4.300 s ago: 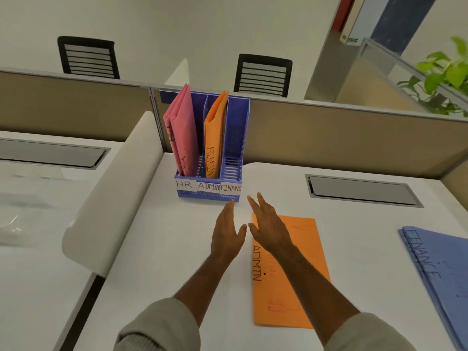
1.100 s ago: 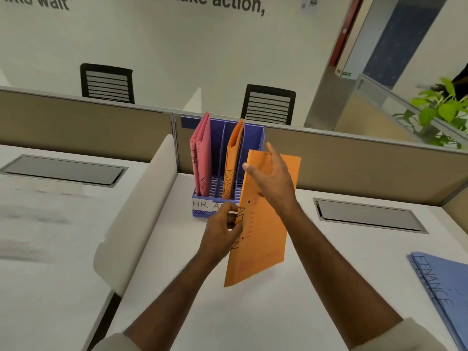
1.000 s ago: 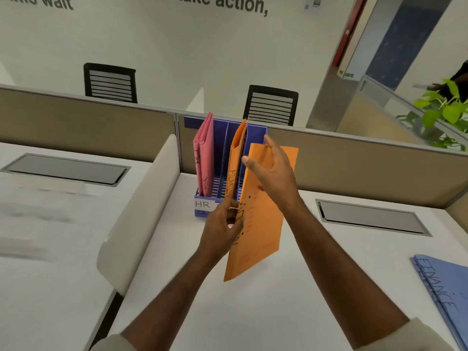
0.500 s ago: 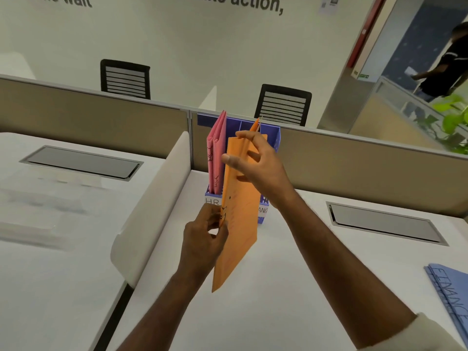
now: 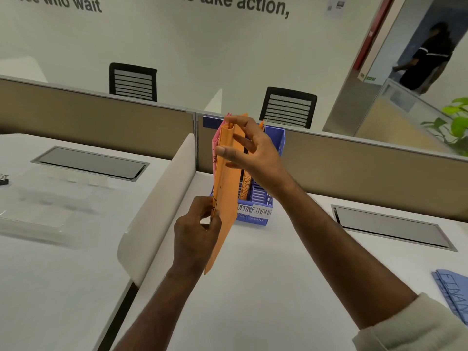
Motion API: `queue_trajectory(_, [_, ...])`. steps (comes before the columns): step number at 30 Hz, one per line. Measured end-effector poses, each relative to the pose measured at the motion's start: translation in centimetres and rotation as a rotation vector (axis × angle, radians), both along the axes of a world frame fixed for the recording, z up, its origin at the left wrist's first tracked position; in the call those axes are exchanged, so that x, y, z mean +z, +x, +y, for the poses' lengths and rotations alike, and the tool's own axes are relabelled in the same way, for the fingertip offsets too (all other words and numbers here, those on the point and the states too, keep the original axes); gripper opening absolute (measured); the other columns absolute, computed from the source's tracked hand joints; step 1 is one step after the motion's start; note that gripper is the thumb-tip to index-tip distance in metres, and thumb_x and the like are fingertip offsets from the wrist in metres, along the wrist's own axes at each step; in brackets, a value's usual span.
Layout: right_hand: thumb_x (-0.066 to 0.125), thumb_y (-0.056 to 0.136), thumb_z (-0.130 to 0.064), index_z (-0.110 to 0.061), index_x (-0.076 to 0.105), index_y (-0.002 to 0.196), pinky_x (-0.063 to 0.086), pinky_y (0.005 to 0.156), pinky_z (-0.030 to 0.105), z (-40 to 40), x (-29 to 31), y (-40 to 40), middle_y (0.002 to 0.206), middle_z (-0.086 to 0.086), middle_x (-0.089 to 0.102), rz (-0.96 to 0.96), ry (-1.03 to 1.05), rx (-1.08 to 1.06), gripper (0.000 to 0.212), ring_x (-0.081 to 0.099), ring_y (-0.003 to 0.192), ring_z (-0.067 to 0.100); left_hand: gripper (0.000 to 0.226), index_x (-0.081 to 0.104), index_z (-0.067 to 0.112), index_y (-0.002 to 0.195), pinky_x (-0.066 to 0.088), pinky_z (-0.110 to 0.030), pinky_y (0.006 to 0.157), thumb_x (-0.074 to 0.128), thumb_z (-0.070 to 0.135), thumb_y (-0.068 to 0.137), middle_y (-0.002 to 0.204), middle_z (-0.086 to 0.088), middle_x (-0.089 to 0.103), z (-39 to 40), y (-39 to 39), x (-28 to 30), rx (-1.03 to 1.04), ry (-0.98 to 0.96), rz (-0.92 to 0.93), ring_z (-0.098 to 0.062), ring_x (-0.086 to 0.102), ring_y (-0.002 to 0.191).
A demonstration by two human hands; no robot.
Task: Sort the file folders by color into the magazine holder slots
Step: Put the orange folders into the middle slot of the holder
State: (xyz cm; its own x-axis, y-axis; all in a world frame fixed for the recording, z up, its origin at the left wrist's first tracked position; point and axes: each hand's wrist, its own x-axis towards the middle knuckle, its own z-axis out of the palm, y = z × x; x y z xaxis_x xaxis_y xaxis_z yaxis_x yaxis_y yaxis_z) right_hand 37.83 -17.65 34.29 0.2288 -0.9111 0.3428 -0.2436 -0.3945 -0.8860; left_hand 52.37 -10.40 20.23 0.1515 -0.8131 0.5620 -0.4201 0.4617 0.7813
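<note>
1. The right hand (image 5: 249,150) pinches the top of the orange folder (image 5: 225,196), mid-frame, standing it up to slide in.
2. The left hand (image 5: 196,233) pinches its lower edge (to steer).
3. The blue holder (image 5: 277,145) waits just behind.

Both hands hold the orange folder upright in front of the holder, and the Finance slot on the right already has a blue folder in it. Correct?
Not quite. In the head view the Finance slot holds nothing; the blue folder lies on the desk. Left hand and right hand do hold the orange folder upright.
</note>
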Motion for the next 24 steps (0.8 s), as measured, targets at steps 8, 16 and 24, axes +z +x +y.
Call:
queue_trajectory(8, [0.073, 0.089, -0.024, -0.020, 0.043, 0.143, 0.061, 0.082, 0.031, -1.5, 1.8, -0.9, 0.152, 0.006, 0.041, -0.022, -0.062, 0.024, 0.062, 0.045, 0.139, 0.029, 0.035, 0.053, 0.024, 0.115, 0.054, -0.014, 0.071, 0.058, 0.048, 0.090, 0.107, -0.005, 0.073, -2.5, -1.0, 1.5, 0.048, -0.074, -0.058, -0.006, 0.065, 0.085])
queue_trajectory(16, [0.072, 0.090, -0.019, -0.018, 0.042, 0.144, 0.059, 0.076, 0.021, -3.9, 3.2, -1.8, 0.155, 0.008, 0.037, -0.044, -0.114, 0.010, 0.062, 0.042, 0.141, 0.029, 0.040, 0.058, 0.014, 0.113, 0.056, -0.019, 0.071, 0.056, 0.047, 0.090, 0.107, -0.009, 0.074, -6.3, -1.8, 2.4, 0.098, -0.091, -0.121, -0.019, 0.073, 0.084])
queue_trajectory(24, [0.074, 0.088, -0.025, -0.021, 0.042, 0.145, 0.060, 0.086, 0.030, -6.2, 3.0, -2.8, 0.155, 0.004, 0.038, -0.029, -0.146, -0.023, 0.065, 0.042, 0.141, 0.025, 0.052, 0.057, 0.014, 0.113, 0.063, -0.040, 0.074, 0.046, 0.060, 0.089, 0.110, -0.009, 0.073, -8.9, -3.1, 2.6, 0.112, -0.106, -0.113, -0.025, 0.074, 0.088])
